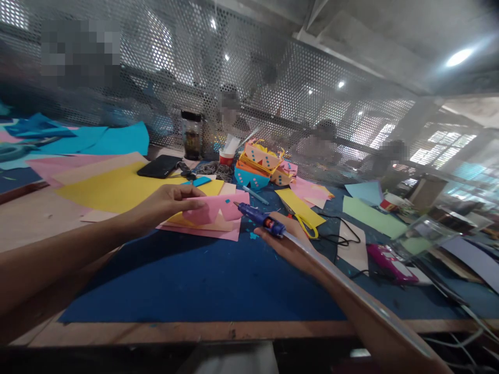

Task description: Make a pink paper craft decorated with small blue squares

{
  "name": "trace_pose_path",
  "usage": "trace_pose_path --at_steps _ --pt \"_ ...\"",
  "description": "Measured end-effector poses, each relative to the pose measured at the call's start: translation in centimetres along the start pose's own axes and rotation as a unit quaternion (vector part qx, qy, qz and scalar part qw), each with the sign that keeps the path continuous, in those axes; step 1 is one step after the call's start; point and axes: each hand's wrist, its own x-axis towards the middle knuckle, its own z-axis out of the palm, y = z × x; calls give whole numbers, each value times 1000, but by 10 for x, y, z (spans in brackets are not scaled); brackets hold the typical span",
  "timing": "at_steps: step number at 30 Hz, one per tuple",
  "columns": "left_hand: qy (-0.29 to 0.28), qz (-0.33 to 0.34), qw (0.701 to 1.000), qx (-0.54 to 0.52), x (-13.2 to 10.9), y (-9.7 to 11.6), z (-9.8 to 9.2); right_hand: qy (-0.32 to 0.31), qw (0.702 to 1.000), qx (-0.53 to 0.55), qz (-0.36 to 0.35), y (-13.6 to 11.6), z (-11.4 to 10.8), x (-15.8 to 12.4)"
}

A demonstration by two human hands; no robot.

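Note:
My left hand (166,203) pinches a folded pink paper piece (216,209) and holds it just above a stack of pink and yellow sheets. My right hand (290,240) is wrapped round a blue hot glue gun (260,218). The gun's nozzle points left and touches the right edge of the pink piece. A clear glue stick (335,272) juts from the back of the gun along my forearm. Both hands hover over a dark blue mat (202,280).
Finished paper boxes (259,165) stand at the back middle beside a red cup (226,155) and a dark jar (192,136). A black phone (159,166) lies on yellow paper. Yellow-handled scissors (306,227), a black cord and loose coloured sheets lie right. A perforated metal screen runs behind.

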Motion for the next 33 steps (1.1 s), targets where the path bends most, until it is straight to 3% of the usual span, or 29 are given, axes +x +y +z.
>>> trace_pose_path --at_steps 7,12,17,23,33 --pt "5 -11 1000 -21 2 -2 1 -20 975 192 111 9 3 5" --pt "2 -15 999 -39 2 -2 0 -39 953 283 102 3 -13 10" --pt "0 -18 999 -36 0 -2 -1 -87 955 262 112 15 -30 -1" --pt "3 -6 1000 -8 0 0 -2 -130 952 234 146 38 -36 -13" --pt "23 -18 999 -18 2 -7 -4 -220 952 154 148 49 -66 -14"
